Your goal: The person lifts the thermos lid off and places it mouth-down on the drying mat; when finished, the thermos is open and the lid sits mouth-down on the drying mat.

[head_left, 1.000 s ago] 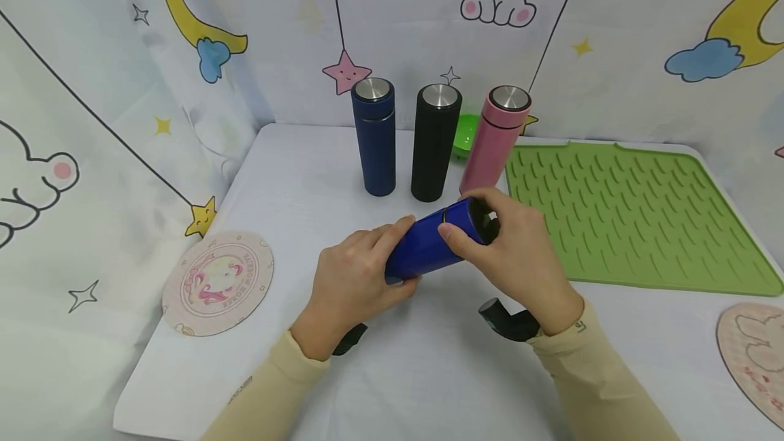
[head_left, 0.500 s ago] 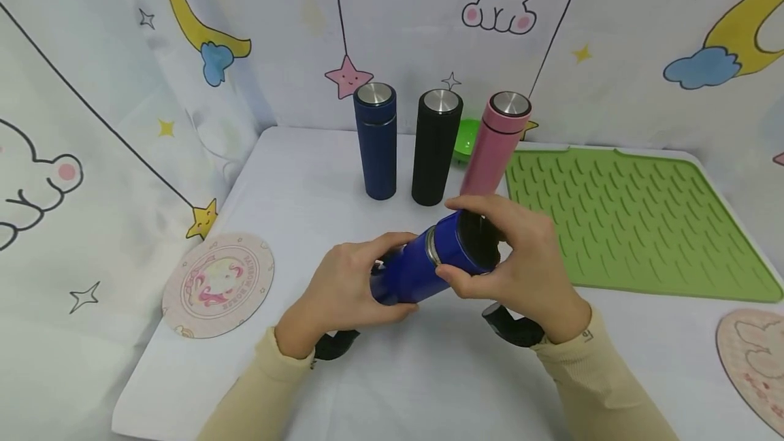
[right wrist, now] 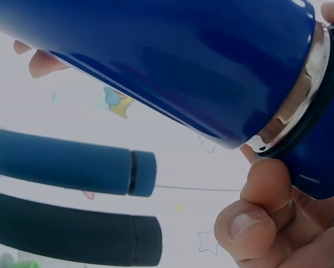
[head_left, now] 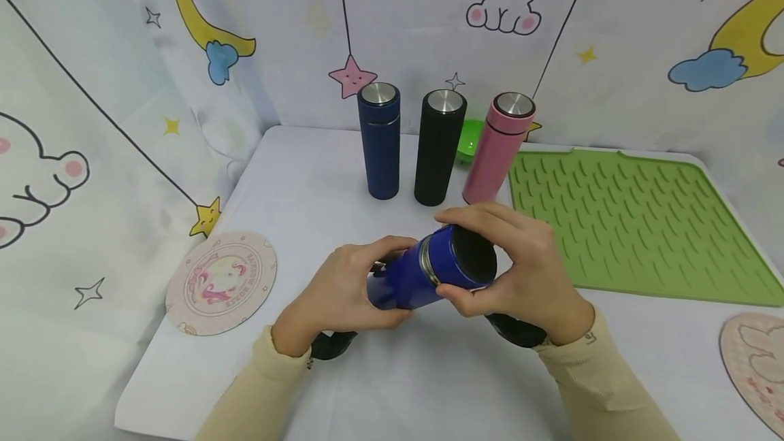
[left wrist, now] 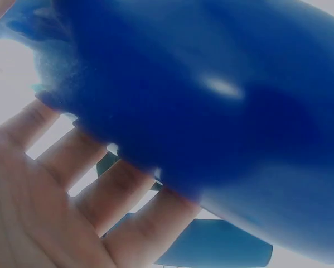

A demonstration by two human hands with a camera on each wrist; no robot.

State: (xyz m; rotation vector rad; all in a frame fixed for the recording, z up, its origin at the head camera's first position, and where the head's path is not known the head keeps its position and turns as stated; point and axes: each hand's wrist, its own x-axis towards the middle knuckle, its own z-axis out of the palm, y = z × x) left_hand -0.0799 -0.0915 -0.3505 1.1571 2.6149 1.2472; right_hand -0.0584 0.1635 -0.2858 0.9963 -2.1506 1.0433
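Note:
A glossy blue thermos flask (head_left: 407, 279) is held tilted over the table, its lid (head_left: 446, 254) toward the right. My left hand (head_left: 333, 291) grips the body near its lower end, with fingers (left wrist: 125, 192) along one side in the left wrist view. With fingers on one side and thumb on the other, my right hand (head_left: 529, 267) grips the lid. A silver neck (right wrist: 292, 106) shows between body and lid in the right wrist view. The lid's dark end faces the head camera. Whether the lid is still attached, I cannot tell.
Beyond my hands stand a navy flask (head_left: 382, 145), a black flask (head_left: 439, 152) and a pink flask (head_left: 495, 152). Behind them is a green bowl (head_left: 469, 138). A green ridged mat (head_left: 631, 223) lies right; round mats lie left (head_left: 223, 281) and right (head_left: 756, 366).
The flask has come lower and nearer, its lid end turning toward the head camera. A silver neck now shows where only a thin dark seam was visible. Both hands keep their hold.

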